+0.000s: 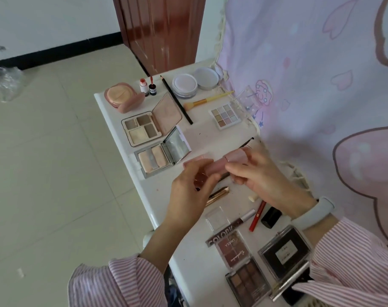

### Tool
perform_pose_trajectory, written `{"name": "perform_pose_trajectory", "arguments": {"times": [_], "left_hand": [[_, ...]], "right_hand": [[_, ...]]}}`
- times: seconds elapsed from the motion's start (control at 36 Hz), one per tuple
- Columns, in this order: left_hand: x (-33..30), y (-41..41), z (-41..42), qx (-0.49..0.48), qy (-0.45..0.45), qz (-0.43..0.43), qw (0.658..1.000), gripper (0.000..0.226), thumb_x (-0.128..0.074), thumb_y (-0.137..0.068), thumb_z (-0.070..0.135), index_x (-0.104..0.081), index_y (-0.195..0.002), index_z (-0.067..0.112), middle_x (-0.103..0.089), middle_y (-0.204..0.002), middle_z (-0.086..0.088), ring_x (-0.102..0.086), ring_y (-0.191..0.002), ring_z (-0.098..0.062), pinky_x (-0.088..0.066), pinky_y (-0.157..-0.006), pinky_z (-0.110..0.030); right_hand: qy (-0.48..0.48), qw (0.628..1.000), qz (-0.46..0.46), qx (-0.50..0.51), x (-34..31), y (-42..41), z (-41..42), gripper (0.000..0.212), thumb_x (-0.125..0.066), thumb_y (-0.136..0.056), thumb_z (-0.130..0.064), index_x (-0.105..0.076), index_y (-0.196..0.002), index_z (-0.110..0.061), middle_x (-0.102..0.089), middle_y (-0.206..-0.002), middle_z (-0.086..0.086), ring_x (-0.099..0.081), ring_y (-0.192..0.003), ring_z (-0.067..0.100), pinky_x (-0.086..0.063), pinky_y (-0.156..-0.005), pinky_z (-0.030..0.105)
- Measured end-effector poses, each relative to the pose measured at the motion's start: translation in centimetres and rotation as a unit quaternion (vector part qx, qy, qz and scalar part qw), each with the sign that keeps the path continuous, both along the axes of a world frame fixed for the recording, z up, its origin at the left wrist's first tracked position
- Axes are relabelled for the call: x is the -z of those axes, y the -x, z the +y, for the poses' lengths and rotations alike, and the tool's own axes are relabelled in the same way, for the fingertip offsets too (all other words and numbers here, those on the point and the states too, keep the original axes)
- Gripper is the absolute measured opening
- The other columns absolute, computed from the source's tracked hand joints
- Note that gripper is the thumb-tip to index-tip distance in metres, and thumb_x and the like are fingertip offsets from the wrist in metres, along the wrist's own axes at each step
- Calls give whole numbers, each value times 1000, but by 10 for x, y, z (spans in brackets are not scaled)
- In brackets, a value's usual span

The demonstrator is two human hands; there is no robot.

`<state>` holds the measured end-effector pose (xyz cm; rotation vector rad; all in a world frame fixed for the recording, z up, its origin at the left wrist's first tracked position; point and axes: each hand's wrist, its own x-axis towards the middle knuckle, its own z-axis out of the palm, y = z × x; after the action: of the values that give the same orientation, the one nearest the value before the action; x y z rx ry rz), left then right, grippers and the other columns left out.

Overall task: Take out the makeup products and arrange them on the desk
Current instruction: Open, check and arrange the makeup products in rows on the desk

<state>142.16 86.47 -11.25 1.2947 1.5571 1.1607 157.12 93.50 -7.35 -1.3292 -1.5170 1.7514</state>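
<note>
Pink case blurred, partly hidden by hands; black compact under right sleeve; bottom palette cut off.

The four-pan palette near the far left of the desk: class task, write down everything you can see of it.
The four-pan palette lies open and flat on the white desk, untouched by either hand. Its cream-rimmed base holds four rectangular pans, two brownish and two pale and shimmery. The hinged lid tilts back to the right, its pinkish inside facing up. A black pencil lies just beyond the lid, and an open mirrored compact sits right beside the base's near edge.
</note>
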Motion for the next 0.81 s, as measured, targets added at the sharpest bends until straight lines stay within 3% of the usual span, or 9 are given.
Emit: {"name": "perform_pose_trajectory", "arguments": {"times": [0.08,0.14,0.22,0.33,0.47,0.53,0.67,0.75,0.81], "left_hand": [[5,3,-3,4,-27,19,999,37,-60,-83,36,-60,-115,16,-64,-93,4,-61,-79,-6,-49,-71,-17],[7,5,-7,1,-54,31,998,34,-52,-85,42,-58,-112,22,-63,-94,2,-62,-79,-12,-49,-72,-21],[3,6,-11,-8,-48,-36,998,23,-49,-84,46,-53,-105,36,-63,-86,9,-60,-74,-8,-49,-68,-19],[0,6,-11,-17,-37,-73,997,19,-49,-84,49,-55,-100,42,-61,-74,14,-55,-63,-6,-49,-61,-26],[-3,5,-8,-19,-17,-67,997,16,-50,-89,36,-58,-101,29,-57,-66,14,-55,-60,-4,-43,-60,-17],[-5,4,-6,-20,-4,-84,996,25,-49,-88,33,-61,-104,18,-55,-63,11,-53,-56,-4,-42,-58,-18],[-7,-1,-6,-33,27,-169,985,29,-45,-96,29,-62,-92,5,-51,-55,5,-46,-51,-13,-39,-50,-23],[-7,0,-5,-50,14,-182,982,34,-49,-91,35,-62,-99,5,-53,-57,9,-47,-52,-8,-40,-51,-21],[-7,3,-1,-56,13,-180,982,37,-49,-88,38,-62,-101,5,-53,-54,10,-47,-50,-7,-40,-51,-20]], "right_hand": [[-48,997,-53,-5,-5,5,-6,39,-50,-90,-43,-53,-73,-8,-38,-52,4,-32,-51,21,-28,-51,32],[-75,994,-82,-1,-5,8,-9,49,-38,-92,-43,-43,-64,-3,-30,-49,5,-27,-44,20,-22,-47,30],[-86,990,-104,37,-1,14,-12,41,-37,-97,-30,-46,-68,-2,-31,-41,-9,-28,-34,4,-23,-38,13],[-108,986,-118,37,7,20,-16,39,-35,-99,-23,-52,-83,9,-37,-38,-11,-33,-34,3,-26,-40,11],[-177,969,-166,42,1,24,-21,34,-33,-99,-21,-55,-90,4,-46,-57,-1,-43,-48,5,-34,-46,15],[-202,963,-172,45,1,22,-21,32,-32,-99,-18,-54,-92,3,-52,-67,8,-50,-60,16,-38,-53,19],[-341,923,-178,-20,2,18,-25,37,-29,-93,-33,-53,-97,-5,-51,-74,-16,-54,-68,1,-41,-58,10],[-320,938,-127,-46,0,17,-21,30,-30,-93,-25,-52,-102,-5,-49,-84,-21,-54,-74,-15,-38,-65,1],[-290,946,-121,-73,-2,15,-15,26,-34,-94,-25,-48,-111,-11,-49,-88,-20,-55,-75,-10,-40,-65,5]]}}
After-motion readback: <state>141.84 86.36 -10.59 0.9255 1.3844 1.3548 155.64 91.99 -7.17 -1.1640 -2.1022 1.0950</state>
